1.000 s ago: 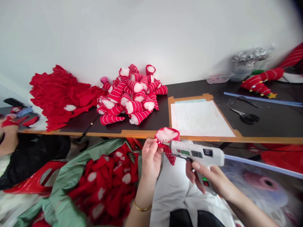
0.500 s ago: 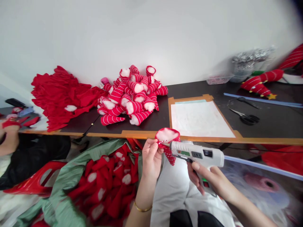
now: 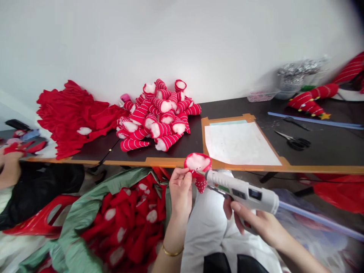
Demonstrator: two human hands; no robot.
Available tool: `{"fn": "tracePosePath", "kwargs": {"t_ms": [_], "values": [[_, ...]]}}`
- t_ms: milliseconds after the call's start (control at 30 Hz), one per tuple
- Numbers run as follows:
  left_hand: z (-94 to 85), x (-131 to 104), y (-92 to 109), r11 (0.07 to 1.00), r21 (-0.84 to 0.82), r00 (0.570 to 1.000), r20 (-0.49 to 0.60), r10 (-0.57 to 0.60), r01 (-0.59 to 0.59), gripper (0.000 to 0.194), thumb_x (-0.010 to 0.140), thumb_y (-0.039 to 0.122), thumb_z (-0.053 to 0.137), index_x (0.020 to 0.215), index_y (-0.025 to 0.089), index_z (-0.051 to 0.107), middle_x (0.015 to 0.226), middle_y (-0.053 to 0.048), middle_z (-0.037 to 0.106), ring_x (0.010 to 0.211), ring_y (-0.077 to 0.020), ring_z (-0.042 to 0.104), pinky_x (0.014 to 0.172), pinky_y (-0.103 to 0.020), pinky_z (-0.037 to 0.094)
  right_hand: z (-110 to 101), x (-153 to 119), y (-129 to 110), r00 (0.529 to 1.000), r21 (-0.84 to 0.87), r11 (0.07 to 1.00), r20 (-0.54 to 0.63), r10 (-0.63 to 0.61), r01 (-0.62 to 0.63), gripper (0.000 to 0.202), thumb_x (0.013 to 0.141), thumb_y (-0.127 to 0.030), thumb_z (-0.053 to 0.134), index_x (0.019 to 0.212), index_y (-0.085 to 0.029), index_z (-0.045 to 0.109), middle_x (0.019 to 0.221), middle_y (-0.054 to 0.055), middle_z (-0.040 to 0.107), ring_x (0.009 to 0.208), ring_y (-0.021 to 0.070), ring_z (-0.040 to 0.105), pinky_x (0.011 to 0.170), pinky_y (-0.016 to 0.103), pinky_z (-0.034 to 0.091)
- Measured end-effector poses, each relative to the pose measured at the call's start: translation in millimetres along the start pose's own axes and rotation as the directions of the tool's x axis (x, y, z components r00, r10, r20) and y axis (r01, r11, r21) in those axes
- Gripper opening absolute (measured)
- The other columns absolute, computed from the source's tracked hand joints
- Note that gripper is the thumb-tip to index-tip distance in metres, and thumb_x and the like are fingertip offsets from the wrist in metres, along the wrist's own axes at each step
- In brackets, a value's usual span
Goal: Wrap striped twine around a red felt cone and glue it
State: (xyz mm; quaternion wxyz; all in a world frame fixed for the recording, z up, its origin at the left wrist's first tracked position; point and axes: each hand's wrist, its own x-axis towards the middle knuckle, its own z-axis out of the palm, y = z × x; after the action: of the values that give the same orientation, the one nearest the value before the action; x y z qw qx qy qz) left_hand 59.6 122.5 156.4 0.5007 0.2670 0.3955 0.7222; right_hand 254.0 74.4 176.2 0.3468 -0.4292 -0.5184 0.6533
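Between its thumb and fingers, my left hand (image 3: 182,189) pinches the rim of a stuffed red fabric cone (image 3: 201,184) with white stitched lines. White stuffing (image 3: 198,161) fills the cone's open end, which faces up. My right hand (image 3: 250,220) is wrapped round the handle of a white hot glue gun (image 3: 241,189). Its nozzle points left at the cone's rim, close to my left fingertips; whether it touches the fabric I cannot tell. A long glue stick (image 3: 318,219) runs out of the gun's back end.
On the dark table (image 3: 230,108) lie a pile of striped stuffed cones (image 3: 162,113), red fabric (image 3: 74,113), white paper (image 3: 241,142), scissors (image 3: 294,142) and a finished striped piece (image 3: 313,98). A green bag (image 3: 76,212) of red pieces stands below. Another person's hand (image 3: 11,167) is at far left.
The glue gun has tilted, its back end swinging down and to the right, and its glue stick now shows more. My left hand and the cone have shifted slightly left.
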Motion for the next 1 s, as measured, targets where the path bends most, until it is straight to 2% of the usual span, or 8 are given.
{"fn": "tracePosePath", "kwargs": {"t_ms": [100,367,600,733,867,933,1000], "values": [[0.2,-2,-1,0.999,0.035,1.0,-0.016,0.015,-0.014,0.037,0.06,0.039,0.096,0.077,0.019,0.07,0.069,0.002,0.07,0.062,-0.0084,0.064,0.063,-0.017,0.051,4,1,1,0.999,-0.027,0.999,0.003,-0.034,0.034,0.054,0.089,-0.07,0.061,0.086,-0.017,0.062,0.076,0.001,0.061,0.046,0.0084,0.051,0.048,0.024,0.043],[-1.9,-3,-2,0.996,0.081,0.999,-0.023,0.043,-0.041,0.037,0.063,0.042,0.093,0.078,0.019,0.068,0.071,0.001,0.07,0.064,-0.0107,0.064,0.063,-0.02,0.05,3,4,6,0.999,-0.064,0.997,0.014,-0.037,0.038,0.051,0.092,-0.066,0.059,0.083,-0.016,0.061,0.075,0.002,0.062,0.047,0.0082,0.053,0.047,0.022,0.044],[-1.3,-3,0,0.994,0.082,0.996,-0.049,0.07,-0.065,0.037,0.059,0.04,0.096,0.075,0.019,0.071,0.065,0.004,0.066,0.059,-0.0056,0.059,0.061,-0.014,0.048,1,8,7,0.999,-0.102,0.994,0.006,-0.04,0.041,0.047,0.093,-0.064,0.059,0.092,-0.017,0.062,0.078,0.002,0.064,0.045,0.0084,0.055,0.044,0.021,0.045],[-4.7,-2,1,0.989,0.125,0.995,-0.05,0.09,-0.083,0.035,0.061,0.039,0.094,0.076,0.018,0.071,0.067,0.003,0.067,0.06,-0.0069,0.06,0.062,-0.016,0.05,-10,14,-7,0.998,-0.144,0.989,0.067,-0.016,0.025,0.05,0.092,-0.065,0.058,0.081,-0.017,0.063,0.073,0.003,0.064,0.046,0.0087,0.054,0.044,0.021,0.047],[-9.8,-1,1,0.981,0.177,0.996,-0.018,0.083,-0.079,0.032,0.065,0.039,0.092,0.077,0.018,0.071,0.069,0.002,0.066,0.063,-0.008,0.061,0.062,-0.017,0.051,-34,15,-30,0.992,-0.185,0.983,0.128,0.015,0.009,0.049,0.088,-0.064,0.065,0.072,-0.018,0.065,0.07,0.004,0.065,0.046,0.0095,0.051,0.041,0.021,0.048],[-11.0,0,1,0.981,0.185,0.998,0.003,0.055,-0.054,0.032,0.065,0.039,0.092,0.077,0.018,0.072,0.069,0.002,0.066,0.064,-0.0084,0.061,0.062,-0.017,0.052,-42,13,-35,0.994,-0.174,0.984,0.109,-0.023,0.042,0.046,0.087,-0.062,0.066,0.074,-0.018,0.067,0.07,0.004,0.066,0.044,0.0101,0.052,0.04,0.022,0.047],[-9.7,1,1,0.982,0.187,1.0,0.019,0.015,-0.019,0.033,0.065,0.04,0.092,0.077,0.018,0.072,0.068,0.002,0.067,0.064,-0.009,0.062,0.063,-0.018,0.052,-41,13,-33,0.993,-0.125,0.985,0.01,-0.117,0.117,0.043,0.087,-0.06,0.068,0.081,-0.018,0.067,0.073,0.005,0.068,0.045,0.0118,0.054,0.042,0.024,0.047]]}}
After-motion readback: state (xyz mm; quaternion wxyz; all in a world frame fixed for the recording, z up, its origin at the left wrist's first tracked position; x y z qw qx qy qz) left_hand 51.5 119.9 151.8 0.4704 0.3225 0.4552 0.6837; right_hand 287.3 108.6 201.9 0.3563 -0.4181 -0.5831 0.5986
